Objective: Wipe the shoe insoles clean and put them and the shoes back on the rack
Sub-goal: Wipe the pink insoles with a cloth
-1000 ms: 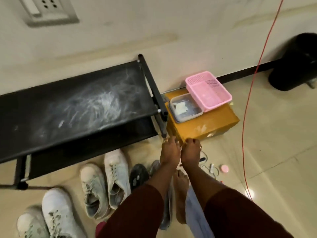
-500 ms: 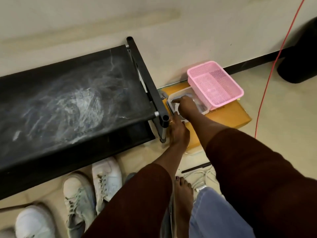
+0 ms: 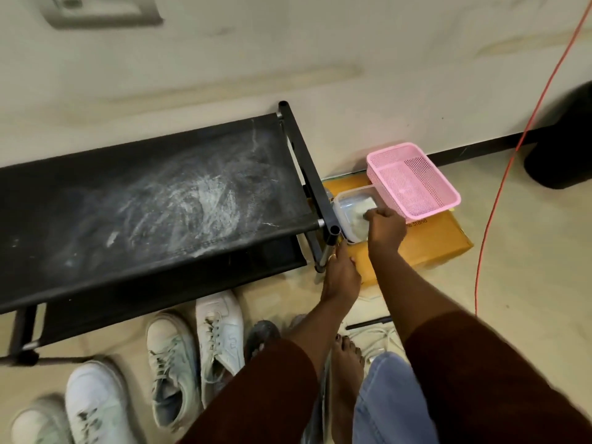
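My right hand (image 3: 386,224) reaches into a clear plastic tub (image 3: 344,200) and pinches a white wipe (image 3: 360,208) lying inside it. Just in front of the tub, my left hand (image 3: 341,274) lies with straight fingers beside the rack's corner post; its fingertips are partly hidden. The black shoe rack (image 3: 160,203) has a dusty, bare top shelf. Several white sneakers (image 3: 221,334) stand on the floor before the rack. A dark insole (image 3: 261,336) lies on the floor, partly hidden behind my left arm.
The tub and a pink mesh basket (image 3: 413,181) sit on an orange box (image 3: 432,241) against the wall. A red cable (image 3: 493,219) runs down the wall and across the floor. A black bin (image 3: 563,149) stands at right. White cords (image 3: 378,341) lie by my foot.
Both hands rose from the box's front edge toward the tub. My right hand went into the tub and now pinches the wipe; my left stays just in front.
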The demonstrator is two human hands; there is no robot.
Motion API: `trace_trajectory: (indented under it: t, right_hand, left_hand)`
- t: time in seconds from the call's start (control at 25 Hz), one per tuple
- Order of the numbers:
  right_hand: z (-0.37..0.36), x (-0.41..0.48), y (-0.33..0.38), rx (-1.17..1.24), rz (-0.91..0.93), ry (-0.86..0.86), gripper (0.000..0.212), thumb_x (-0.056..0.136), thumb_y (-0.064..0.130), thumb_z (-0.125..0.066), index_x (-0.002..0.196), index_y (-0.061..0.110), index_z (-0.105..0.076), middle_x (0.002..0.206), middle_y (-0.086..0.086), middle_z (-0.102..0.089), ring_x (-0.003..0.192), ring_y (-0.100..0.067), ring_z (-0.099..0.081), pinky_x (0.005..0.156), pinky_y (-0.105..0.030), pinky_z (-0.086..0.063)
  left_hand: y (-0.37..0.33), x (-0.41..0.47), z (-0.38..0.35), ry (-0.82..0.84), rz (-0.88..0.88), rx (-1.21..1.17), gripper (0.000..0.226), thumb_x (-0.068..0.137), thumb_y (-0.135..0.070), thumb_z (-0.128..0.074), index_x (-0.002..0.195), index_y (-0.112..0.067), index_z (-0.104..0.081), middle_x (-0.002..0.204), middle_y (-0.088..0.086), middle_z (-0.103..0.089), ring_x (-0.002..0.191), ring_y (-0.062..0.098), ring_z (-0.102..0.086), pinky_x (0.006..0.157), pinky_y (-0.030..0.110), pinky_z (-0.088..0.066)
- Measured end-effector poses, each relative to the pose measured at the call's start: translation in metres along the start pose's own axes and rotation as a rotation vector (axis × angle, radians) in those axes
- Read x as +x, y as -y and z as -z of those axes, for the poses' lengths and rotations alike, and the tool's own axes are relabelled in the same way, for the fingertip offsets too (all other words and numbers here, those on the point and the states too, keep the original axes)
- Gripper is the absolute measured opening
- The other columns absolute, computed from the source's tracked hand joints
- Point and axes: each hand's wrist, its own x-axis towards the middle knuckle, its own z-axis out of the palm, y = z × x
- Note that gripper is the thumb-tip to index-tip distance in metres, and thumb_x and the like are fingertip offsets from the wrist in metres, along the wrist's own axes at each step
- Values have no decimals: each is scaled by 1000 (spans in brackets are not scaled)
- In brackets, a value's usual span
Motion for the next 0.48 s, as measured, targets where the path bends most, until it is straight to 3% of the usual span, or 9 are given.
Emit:
trace_trajectory:
  t: [0.08,0.16,0.24,0.32,0.4,0.48]
  right_hand:
    - [15,-38,-3,138,-64,-13,10,77,-1,-62,83,6,-67,88,-6,-65,82,-21,-58,71,-26,-43]
    - [29,-83,-16,222,-101,-75,16,76,-5,-63,83,9,-64,89,-4,-61,85,-21,-57,74,-27,-44]
    - [37,-126,-36,265,-137,-123,21,77,-4,-64,88,13,-59,93,-3,-60,89,-21,-56,80,-30,-45]
    - [39,-163,-59,302,-251,-48,30,81,-2,-63,105,13,-55,99,-4,-57,91,-20,-55,82,-33,-44]
    - [33,-195,-90,316,-331,10,40,81,-4,-62,116,15,-54,104,-5,-56,95,-21,-55,87,-36,-47]
    - [26,-229,-120,248,-332,64,43,80,-1,-64,112,27,-56,108,1,-59,103,-20,-57,93,-35,-48]
  left_hand:
    - [0,-36,5,35,8,-107,42,100,-14,-38,142,-14,-35,137,11,-48,124,27,-48,97,22,-41]
    - [5,-79,16,-13,74,-207,36,101,-15,-34,137,-11,-42,133,8,-51,121,19,-50,79,-3,-35]
    - [15,-119,21,-146,133,-291,30,102,-12,-34,126,-15,-51,119,5,-58,100,-1,-55,68,-6,-32]
    - [30,-158,27,-187,147,-283,27,101,-10,-36,124,-19,-48,104,-11,-54,85,-13,-49,65,-7,-34]
    - [56,-187,28,-183,169,-319,35,101,-13,-37,135,-15,-40,108,-22,-44,94,-16,-44,67,-11,-29]
    - [92,-212,23,-243,207,-281,39,100,-17,-39,139,-12,-36,120,-16,-40,109,-5,-41,75,-12,-24]
